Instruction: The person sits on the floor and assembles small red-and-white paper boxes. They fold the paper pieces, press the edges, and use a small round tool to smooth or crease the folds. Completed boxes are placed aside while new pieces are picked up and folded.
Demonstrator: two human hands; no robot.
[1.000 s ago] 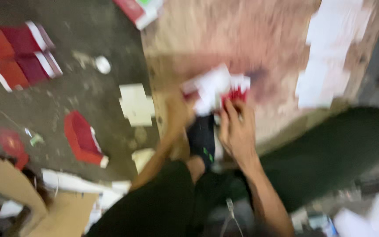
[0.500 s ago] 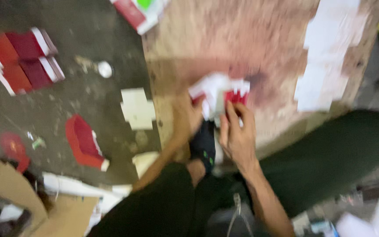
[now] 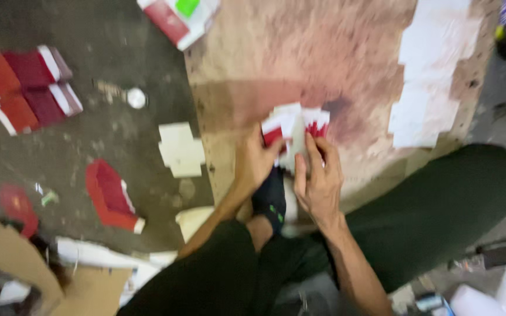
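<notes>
On the stained brown board (image 3: 323, 64) laid over the floor, both hands work a small red-and-white cardboard blank (image 3: 296, 130), which sits at the board's near edge, just beyond a dark-socked foot (image 3: 270, 199). The left hand (image 3: 254, 164) is closed on the blank's left side, thumb on top; the right hand (image 3: 318, 181) pinches its right flap between thumb and fingers. Against the views from a second and half a second ago, the hands have kept the same spot and the same grip, while the blank looks more folded up, its white panels now raised between the fingers, though blur hides the creases. That suggests the folding is under way and not finished. Nearby lie a white cross-shaped flat blank (image 3: 181, 149) on the grey floor (image 3: 89, 146), a folded red box (image 3: 110, 196), and a row of white sheets (image 3: 426, 82) along the board's right side.
</notes>
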